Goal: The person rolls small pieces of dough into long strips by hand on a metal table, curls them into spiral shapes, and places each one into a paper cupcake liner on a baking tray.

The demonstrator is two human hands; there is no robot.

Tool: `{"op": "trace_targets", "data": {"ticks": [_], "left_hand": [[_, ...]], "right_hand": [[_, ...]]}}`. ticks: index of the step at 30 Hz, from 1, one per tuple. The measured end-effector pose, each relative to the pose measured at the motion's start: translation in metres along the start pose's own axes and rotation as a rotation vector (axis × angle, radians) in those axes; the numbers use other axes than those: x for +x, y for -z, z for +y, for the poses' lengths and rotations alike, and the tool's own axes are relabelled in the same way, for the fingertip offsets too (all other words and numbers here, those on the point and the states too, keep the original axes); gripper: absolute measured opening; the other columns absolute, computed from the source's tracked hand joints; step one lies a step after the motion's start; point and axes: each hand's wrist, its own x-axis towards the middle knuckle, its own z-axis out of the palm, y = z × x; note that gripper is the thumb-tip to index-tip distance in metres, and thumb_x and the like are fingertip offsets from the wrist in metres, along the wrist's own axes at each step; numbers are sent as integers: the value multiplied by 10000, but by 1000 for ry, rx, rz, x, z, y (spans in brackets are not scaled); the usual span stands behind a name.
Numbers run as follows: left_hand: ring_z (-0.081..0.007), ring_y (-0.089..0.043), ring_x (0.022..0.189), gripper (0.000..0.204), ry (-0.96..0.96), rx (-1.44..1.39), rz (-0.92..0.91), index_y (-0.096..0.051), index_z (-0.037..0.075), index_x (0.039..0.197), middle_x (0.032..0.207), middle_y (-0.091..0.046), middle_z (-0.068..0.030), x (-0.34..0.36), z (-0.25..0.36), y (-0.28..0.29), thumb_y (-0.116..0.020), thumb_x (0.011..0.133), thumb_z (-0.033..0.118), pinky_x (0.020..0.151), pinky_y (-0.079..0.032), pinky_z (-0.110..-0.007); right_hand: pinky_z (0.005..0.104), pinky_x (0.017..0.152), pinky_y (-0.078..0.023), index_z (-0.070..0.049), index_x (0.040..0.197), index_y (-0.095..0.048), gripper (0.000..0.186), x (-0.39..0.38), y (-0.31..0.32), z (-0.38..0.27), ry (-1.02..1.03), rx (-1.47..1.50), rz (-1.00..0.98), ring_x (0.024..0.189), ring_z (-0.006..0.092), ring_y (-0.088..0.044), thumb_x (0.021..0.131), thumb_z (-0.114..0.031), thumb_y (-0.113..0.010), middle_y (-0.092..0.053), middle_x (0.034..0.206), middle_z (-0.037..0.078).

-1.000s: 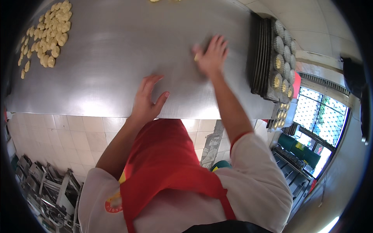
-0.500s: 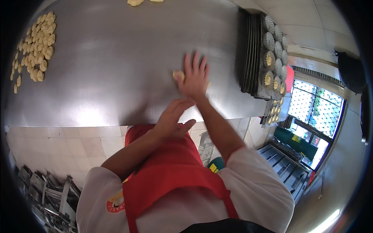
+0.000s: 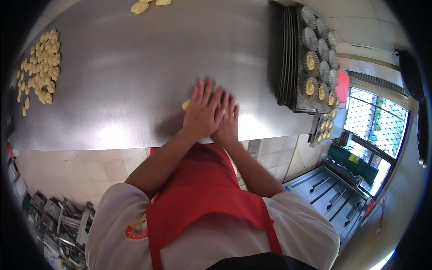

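My left hand [image 3: 201, 112] lies flat on the steel table [image 3: 135, 58], fingers extended over a small pale dough piece [image 3: 185, 105] that peeks out at its left side. Just to its right, partly overlapped by it, is my right hand [image 3: 228, 121], fingers also stretched out. What, if anything, lies under that one is hidden. A cluster of many similar dough pieces [image 3: 42, 67] rests at the table's left end, and a few more [image 3: 139, 7] are near the far edge.
On the table's right end stand stacked dark trays [image 3: 290, 58], the top one bearing fluted tins [image 3: 309, 38], several with dough inside. Another tray of small filled tins [image 3: 325, 128] is below, near a red object [image 3: 342, 85]. A metal unit [image 3: 321, 198] stands at lower right, metal racks [image 3: 67, 220] at lower left.
My right hand has come back toward me from the far right of the work area. My left hand has moved forward and right, onto the dough, so both hands now overlap.
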Motion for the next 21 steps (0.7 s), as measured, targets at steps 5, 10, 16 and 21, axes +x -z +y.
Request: {"op": "trace_targets", "data": {"ticks": [5,10,16,21], "left_hand": [[-504,-213,1606,768,148,451,306,-324,74,1684,1728,-302,-260,160,-67,44,-471,1088,534,1297,-146,-649],[-491,-223,1607,815,2,448,-71,-302,92,1698,1763,-259,-198,87,-56,44,-521,1066,558,1291,-176,-647],[-570,-141,1605,837,192,451,-319,-279,193,1724,1761,-165,-291,-67,5,30,-601,1028,529,1293,-163,-663],[-569,-159,1596,793,277,505,308,-261,209,1724,1744,-199,-310,131,-77,60,-463,1068,606,1287,-132,-679]], "right_hand": [[649,1300,-107,-30,1689,-284,855,207,62,51,-54,21,376,1600,575,-131,1075,-610,-415,-182,1754,294],[651,1286,-173,-11,1672,-311,881,145,40,62,185,85,211,1586,551,-205,1051,-603,-512,-236,1730,303],[668,1278,-183,-31,1674,-328,858,-13,39,60,184,226,-89,1595,556,-185,1017,-496,-625,-197,1739,315],[665,1288,-138,-58,1686,-310,837,156,53,79,23,40,283,1584,586,-162,1070,-596,-486,-191,1735,325]]}}
